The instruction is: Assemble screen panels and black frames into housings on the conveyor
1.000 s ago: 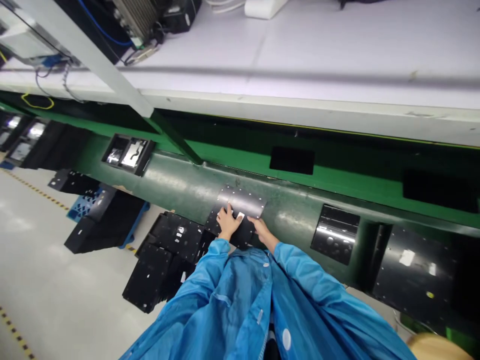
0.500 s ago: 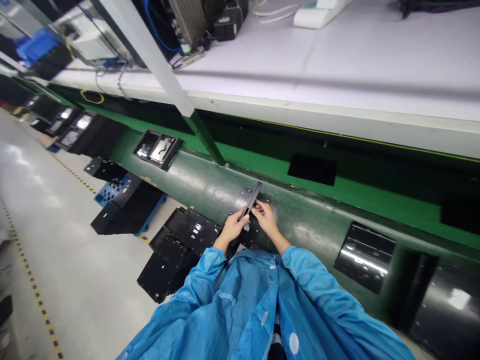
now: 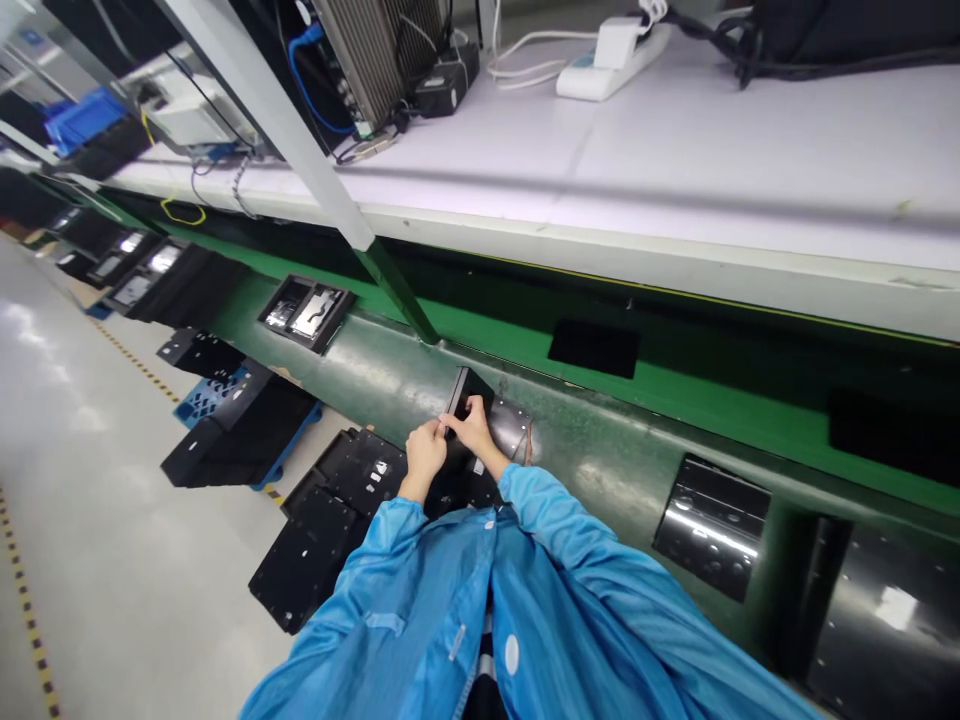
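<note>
Gripped at its near end by the left hand (image 3: 425, 456) and the right hand (image 3: 472, 428), a black case (image 3: 475, 380) stands raised off the flat; both sets of fingers are curled against its narrow left edge and meet there, though the exact contact is partly hidden. It is located over the green bench (image 3: 592, 470), in front of the wearer, just left of a studded black panel (image 3: 513, 424) lying flat. Stacked black boxes (image 3: 300, 560) are near on the left; a glossy black cover (image 3: 716, 500) lies well apart on the right. Step in hand, as judged: turning and working that edge by fingertip. Next move would call for a steady left hold while the right fingers shift along the edge. Difference noted: half a second ago the case showed as a slim strip with studs visible on both sides; now a broader dark face shows, with studs only on its right.
</note>
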A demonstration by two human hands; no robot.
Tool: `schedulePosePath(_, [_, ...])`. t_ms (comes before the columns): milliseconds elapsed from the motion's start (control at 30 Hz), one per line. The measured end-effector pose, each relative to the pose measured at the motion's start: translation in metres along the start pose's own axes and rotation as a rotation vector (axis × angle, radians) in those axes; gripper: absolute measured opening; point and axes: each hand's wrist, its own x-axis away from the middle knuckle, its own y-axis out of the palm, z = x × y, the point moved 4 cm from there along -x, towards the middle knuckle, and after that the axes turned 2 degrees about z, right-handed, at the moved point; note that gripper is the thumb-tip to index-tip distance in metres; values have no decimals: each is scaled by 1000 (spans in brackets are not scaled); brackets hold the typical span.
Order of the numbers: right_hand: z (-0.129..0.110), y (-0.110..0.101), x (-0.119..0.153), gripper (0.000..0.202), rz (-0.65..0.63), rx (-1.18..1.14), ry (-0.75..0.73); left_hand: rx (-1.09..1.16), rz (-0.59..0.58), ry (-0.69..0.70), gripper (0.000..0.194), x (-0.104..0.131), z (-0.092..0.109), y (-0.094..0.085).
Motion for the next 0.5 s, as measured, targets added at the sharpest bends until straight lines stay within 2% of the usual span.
schedulePosePath(100, [-9,-17,14,52,-86,-76,-23,-27,53,-140,32,-18,-32,-2])
schedulePosePath(167, [-13,-48,22,51,-93,-125,-29,53,83,-188,32,-30,-55,3])
schedulePosePath(267, [-13,-120,27,45,63,-206,15,217,109,-183,33,-45,-80,25])
schedulePosePath(333, [-9,-179,29,39,200,-240,56,260,52,-203,30,-51,-89,46])
schedulePosePath(433, [3,-264,36,41,342,-273,147,236,-56,-217,22,-56,-90,70])
schedulePosePath(500, [15,-306,47,40,399,-287,242,167,-69,-214,19,-63,-80,77])
